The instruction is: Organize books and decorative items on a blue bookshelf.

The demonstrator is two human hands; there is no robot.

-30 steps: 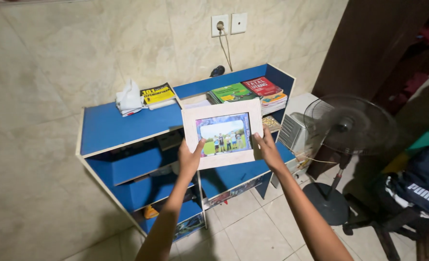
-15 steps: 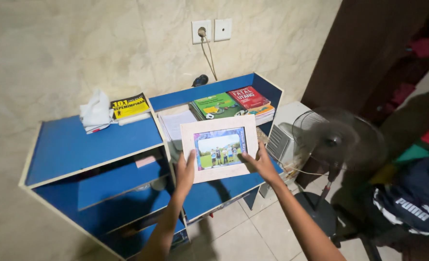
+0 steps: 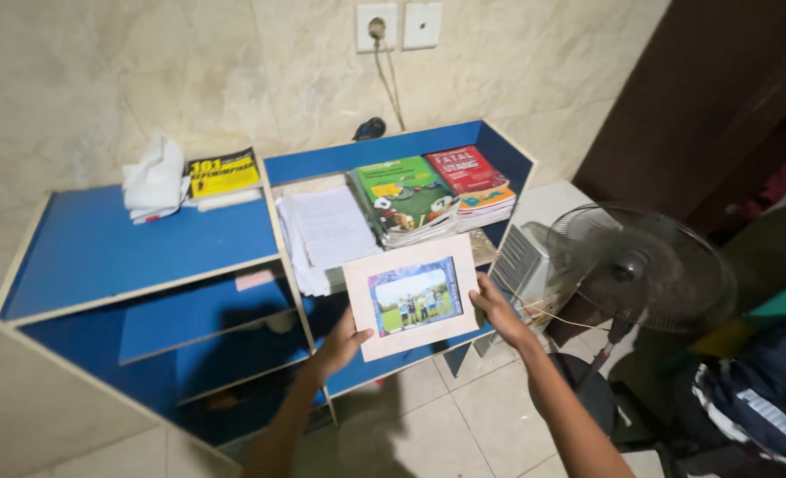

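The person is holding a pale pink rectangular picture frame with a colourful photo (image 3: 413, 299) in front of a blue shelf unit with cream edges (image 3: 145, 252). The left hand (image 3: 344, 341) is gripping the frame's lower left corner, and the right hand (image 3: 495, 310) is pinching its right edge. The frame is sitting between the hands, tilted slightly, just below stacked books (image 3: 428, 190). Keeping both grips even would likely be holding the frame level and steady.
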